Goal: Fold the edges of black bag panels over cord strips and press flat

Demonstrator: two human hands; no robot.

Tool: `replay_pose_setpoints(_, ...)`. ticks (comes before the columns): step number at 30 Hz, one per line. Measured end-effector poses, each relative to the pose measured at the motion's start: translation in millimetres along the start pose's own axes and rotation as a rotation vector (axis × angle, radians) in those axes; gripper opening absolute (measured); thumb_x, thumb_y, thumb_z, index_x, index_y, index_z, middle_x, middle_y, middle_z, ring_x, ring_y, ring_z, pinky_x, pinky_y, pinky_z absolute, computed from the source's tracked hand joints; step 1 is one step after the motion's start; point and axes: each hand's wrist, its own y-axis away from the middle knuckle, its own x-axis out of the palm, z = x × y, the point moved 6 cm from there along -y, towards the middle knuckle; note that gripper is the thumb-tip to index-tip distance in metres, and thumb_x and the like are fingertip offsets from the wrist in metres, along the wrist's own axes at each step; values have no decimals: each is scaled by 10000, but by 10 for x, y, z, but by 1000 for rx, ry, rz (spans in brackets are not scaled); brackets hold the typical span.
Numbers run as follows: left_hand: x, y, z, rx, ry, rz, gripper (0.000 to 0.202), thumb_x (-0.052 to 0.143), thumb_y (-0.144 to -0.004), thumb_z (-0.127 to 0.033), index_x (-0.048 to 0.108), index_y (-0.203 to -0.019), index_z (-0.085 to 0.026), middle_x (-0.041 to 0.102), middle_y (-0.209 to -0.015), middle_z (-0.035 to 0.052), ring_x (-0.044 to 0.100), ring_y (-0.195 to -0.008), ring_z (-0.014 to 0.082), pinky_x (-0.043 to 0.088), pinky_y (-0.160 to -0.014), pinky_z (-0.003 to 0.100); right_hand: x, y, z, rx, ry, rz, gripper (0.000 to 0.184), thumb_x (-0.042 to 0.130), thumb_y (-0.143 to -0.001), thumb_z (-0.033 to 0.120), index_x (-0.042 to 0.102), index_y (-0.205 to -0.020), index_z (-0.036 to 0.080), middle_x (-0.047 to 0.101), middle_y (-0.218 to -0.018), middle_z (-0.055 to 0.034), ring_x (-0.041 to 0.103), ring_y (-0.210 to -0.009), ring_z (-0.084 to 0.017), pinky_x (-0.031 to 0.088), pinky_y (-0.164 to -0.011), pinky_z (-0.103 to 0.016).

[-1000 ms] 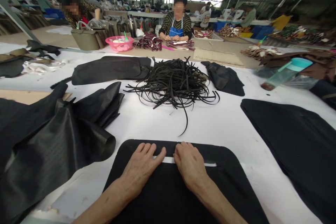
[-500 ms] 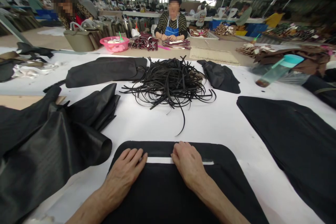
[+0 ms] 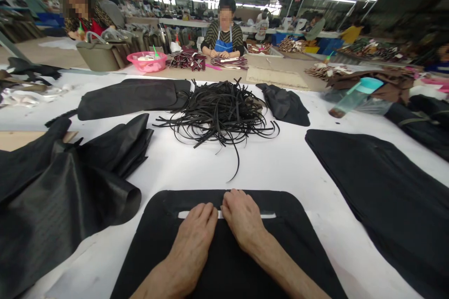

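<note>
A black cut panel (image 3: 298, 224) with rounded corners lies flat on the white table (image 3: 280, 163) right in front of me. A long narrow slot (image 3: 268, 215) near its far edge shows white. My left hand (image 3: 194, 238) lies flat on the panel, fingers together, fingertips at the slot. My right hand (image 3: 242, 219) presses flat beside it, fingertips over the slot and the strip beyond. The two hands almost touch. Neither holds anything.
A tangle of thin black straps (image 3: 220, 112) lies mid-table. Crumpled black sheets (image 3: 63, 187) are at my left, a large black piece (image 3: 382, 182) at my right, folded black pieces (image 3: 129, 96) behind. A teal-lidded bottle (image 3: 352, 96) lies far right. Other people work at a far table.
My left hand slid out to the left along the slot, then came back right beside my right hand. The right hand stayed near the slot's middle.
</note>
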Motion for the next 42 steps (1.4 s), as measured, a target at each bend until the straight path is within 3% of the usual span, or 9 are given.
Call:
replay_pose_setpoints(3,62,-60,-75,17,-26,8,485,393,-738,54,541,-1173,-102,588,-1181,93,531,-1058,206,430,-947,321,2,25,-57,-89,-82,-43,78,560,-826,128,579,-838,202,601,-874,-10,528,-843,-178,374,-742,-282)
replay_pose_setpoints(8,87,-30,-42,9,-63,-44,546,387,-710,82,522,-1202,-113,575,-1207,88,519,-1077,212,444,-931,321,-40,147,-357,-229,-174,-136,267,593,-802,70,531,-1045,163,574,-949,-38,504,-903,-183,394,-816,-287)
replay_pose_setpoints(12,132,-9,-76,16,-124,-81,532,389,-709,68,543,-1186,-111,586,-1194,88,529,-1056,223,454,-921,332,-93,254,-633,-225,-104,-142,78,539,-865,126,571,-907,184,551,-900,-24,489,-872,-182,385,-788,-293)
replay_pose_setpoints(15,172,-6,-107,-5,-173,-134,504,398,-715,51,568,-1161,-109,603,-1159,95,531,-1039,232,446,-930,355,-147,295,-730,-189,-80,-137,90,525,-881,142,567,-816,189,538,-863,-16,478,-839,-172,370,-758,-283)
replay_pose_setpoints(18,202,-9,-146,-14,-214,-166,484,411,-715,40,581,-1148,-90,601,-1145,115,515,-1055,247,438,-942,368,-186,298,-734,-153,-70,-119,128,521,-886,150,564,-774,195,542,-834,-8,474,-818,-165,357,-745,-273)
replay_pose_setpoints(23,187,-25,-224,15,-304,-104,484,411,-711,53,578,-1153,-55,600,-1098,145,535,-1008,258,469,-905,355,-209,259,-713,-48,-29,-75,173,489,-899,167,578,-754,197,564,-802,-4,490,-784,-160,347,-725,-270)
replay_pose_setpoints(29,106,9,-265,23,-346,-104,504,419,-749,35,529,-1223,-92,592,-1079,142,546,-998,263,475,-901,372,-211,173,-710,86,59,43,164,491,-882,178,602,-762,187,616,-839,-34,534,-811,-182,337,-709,-283)
replay_pose_setpoints(36,71,-26,-312,4,-340,-53,532,454,-759,6,502,-1262,-159,581,-1057,146,543,-970,274,461,-887,406,-273,72,-703,128,70,121,157,510,-810,119,644,-743,166,658,-800,-57,581,-770,-197,343,-643,-280)
replay_pose_setpoints(42,58,-135,-379,-21,-309,-28,522,455,-762,-22,497,-1262,-165,559,-945,132,530,-831,252,478,-749,417,-288,40,-737,134,61,148,201,494,-790,119,680,-768,191,680,-804,-58,602,-783,-198,361,-633,-270)
